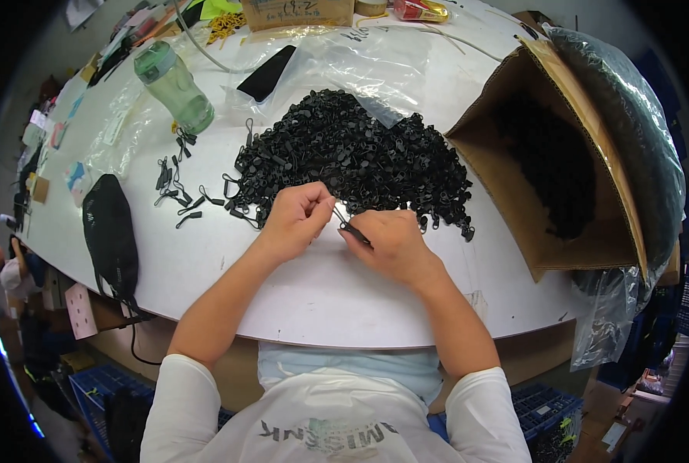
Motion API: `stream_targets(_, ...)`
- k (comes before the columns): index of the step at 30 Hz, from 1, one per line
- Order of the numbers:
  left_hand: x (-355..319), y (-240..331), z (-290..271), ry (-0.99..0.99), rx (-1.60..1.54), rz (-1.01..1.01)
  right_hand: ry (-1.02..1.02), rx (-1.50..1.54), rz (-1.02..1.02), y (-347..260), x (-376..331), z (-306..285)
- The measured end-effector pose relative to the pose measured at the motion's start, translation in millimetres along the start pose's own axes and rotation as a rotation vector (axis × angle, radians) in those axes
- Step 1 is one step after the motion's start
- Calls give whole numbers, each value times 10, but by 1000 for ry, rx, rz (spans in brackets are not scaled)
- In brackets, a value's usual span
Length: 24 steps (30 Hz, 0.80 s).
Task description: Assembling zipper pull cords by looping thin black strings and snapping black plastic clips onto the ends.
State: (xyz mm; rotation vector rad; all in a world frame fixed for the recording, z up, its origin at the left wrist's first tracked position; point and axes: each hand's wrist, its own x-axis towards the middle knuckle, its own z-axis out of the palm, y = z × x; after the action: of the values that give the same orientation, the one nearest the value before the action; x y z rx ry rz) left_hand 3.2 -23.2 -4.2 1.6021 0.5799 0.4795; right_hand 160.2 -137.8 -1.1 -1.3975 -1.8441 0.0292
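Note:
Both hands meet in front of a large heap of small black zipper sliders (360,154) on the white table. My left hand (296,220) is closed in a pinch on the thin cord loop of a black zipper pull (350,229). Gripping the thicker body of that same pull is my right hand (393,241), fingers closed around it. Whether a slider is attached to the cord is too small to tell. Several loose black cord pulls (178,193) lie left of the heap.
An open cardboard box (514,224) with black pieces inside stands at the right, beside a filled plastic bag (630,131). At the left are a green bottle (176,89) and a black pouch (110,231). A dark phone (267,74) and clear plastic sheet (383,65) lie behind the heap.

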Motion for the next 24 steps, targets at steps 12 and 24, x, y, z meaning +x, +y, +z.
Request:
stream_targets(12, -34, 39, 116, 129, 25, 243, 33, -16, 99, -88, 19, 14)
stream_targets(24, 35, -24, -26, -124, -259, 172, -9, 174, 201, -125, 34, 37)
